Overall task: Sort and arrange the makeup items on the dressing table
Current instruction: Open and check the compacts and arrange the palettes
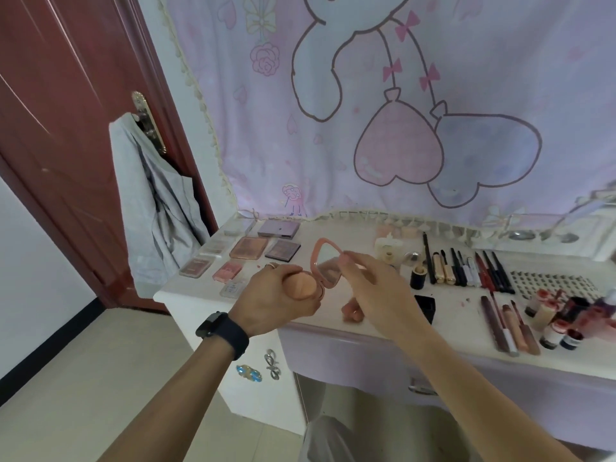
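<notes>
Heart-shaped compact (318, 278) held open above table (366, 331), near edge, centre-left. Base with puff (301, 291) gripped in left hand (276, 303); lid (328, 266) rim pinched by right hand (373, 290). Likely step: lid to be closed. Puff best seated flat first, lid eased down squarely, compact then placed by palettes (250, 248) at far left. Hinge hidden by fingers. Small pink item (351, 313) under right hand partly covered, unidentifiable. Labels on pencils (466, 271) unreadable.

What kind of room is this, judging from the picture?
Probably a bedroom at home: a white dressing table holds rows of eyeshadow palettes and makeup pencils, and a cartoon rabbit cloth hangs behind it.
</notes>
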`<action>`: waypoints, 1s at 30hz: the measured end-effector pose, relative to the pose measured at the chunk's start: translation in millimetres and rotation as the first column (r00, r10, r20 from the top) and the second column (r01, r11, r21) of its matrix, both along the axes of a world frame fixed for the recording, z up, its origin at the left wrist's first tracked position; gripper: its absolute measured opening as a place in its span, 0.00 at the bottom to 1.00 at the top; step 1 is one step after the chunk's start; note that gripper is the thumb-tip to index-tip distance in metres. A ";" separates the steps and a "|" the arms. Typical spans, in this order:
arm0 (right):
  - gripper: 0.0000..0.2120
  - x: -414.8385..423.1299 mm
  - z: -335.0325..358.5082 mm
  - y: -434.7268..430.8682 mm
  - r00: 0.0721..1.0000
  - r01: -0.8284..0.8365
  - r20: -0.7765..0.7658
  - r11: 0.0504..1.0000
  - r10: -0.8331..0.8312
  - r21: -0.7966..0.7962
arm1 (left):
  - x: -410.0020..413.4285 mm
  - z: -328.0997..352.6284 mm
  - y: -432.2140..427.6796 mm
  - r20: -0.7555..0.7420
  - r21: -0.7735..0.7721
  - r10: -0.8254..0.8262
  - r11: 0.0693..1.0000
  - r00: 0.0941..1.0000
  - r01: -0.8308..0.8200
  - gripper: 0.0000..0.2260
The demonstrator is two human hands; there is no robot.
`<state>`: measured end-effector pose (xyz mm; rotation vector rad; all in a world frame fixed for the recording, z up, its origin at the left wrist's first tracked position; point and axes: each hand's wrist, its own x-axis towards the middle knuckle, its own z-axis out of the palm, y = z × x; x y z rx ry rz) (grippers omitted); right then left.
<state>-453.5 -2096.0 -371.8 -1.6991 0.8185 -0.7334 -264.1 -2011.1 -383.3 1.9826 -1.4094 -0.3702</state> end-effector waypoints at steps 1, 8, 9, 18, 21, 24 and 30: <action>0.17 -13.2 -0.9 -2.3 0.997 0.072 -0.003 0.994 -0.072 -0.079 | 0.2 0.5 -3.6 -0.029 -0.013 0.016 1.000 0.999 -0.016 0.16; 0.26 -94.3 -46.4 -28.4 0.893 0.418 0.070 0.763 -0.444 -0.493 | 5.8 -15.2 -57.5 -0.121 -0.007 0.202 0.979 0.972 -0.204 0.17; 0.30 -99.9 -57.0 -33.0 0.893 0.386 -0.006 0.771 -0.451 -0.507 | 3.6 -19.0 -69.2 -0.108 0.004 0.231 0.973 0.967 -0.232 0.18; 0.59 -101.8 -105.8 -56.8 0.809 0.183 -0.449 0.888 -0.379 -0.421 | -15.6 -50.2 -151.9 0.129 0.140 0.420 0.889 0.898 -0.436 0.27; 0.61 -99.1 -111.7 -63.5 0.779 0.168 -0.497 0.890 -0.383 -0.424 | -14.3 -62.2 -169.0 0.176 0.157 0.451 0.864 0.875 -0.477 0.30; 0.61 -96.5 -115.4 -68.1 0.750 0.160 -0.520 0.875 -0.408 -0.457 | -12.9 -71.9 -178.7 0.225 0.131 0.450 0.865 0.864 -0.484 0.32; 0.57 -92.7 -121.0 -66.6 0.669 0.080 -0.587 0.830 -0.456 -0.553 | -8.1 -77.6 -176.2 0.214 0.120 0.396 0.896 0.893 -0.427 0.45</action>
